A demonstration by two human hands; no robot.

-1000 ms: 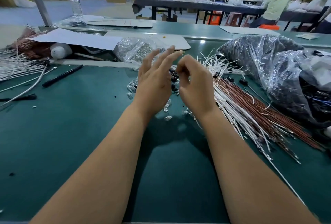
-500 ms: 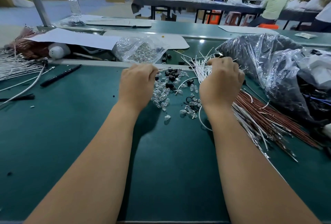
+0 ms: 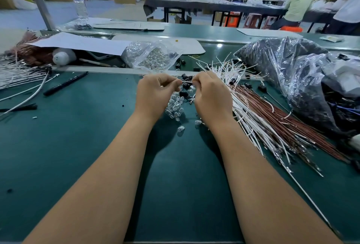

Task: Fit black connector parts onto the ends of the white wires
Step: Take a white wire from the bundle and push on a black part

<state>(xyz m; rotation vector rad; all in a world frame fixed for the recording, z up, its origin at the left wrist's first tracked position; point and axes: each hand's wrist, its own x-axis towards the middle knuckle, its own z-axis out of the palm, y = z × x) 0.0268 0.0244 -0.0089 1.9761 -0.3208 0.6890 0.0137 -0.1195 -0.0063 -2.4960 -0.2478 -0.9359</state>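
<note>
Left of the frame's centre, the left hand is pinching one end of a short white wire, probably with a connector. Right of centre, the right hand is gripping its other side, beside the loose black connector parts and white wire bundle. Seating seems underway; next calls for pushing the end straight in.

bare green mat left, wire pile crowding right

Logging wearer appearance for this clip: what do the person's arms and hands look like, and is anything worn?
Both forearms are bare, with no sleeves, gloves or watch in view. The left hand seems to carry a small ring on one finger; the right hand shows nothing worn.
</note>
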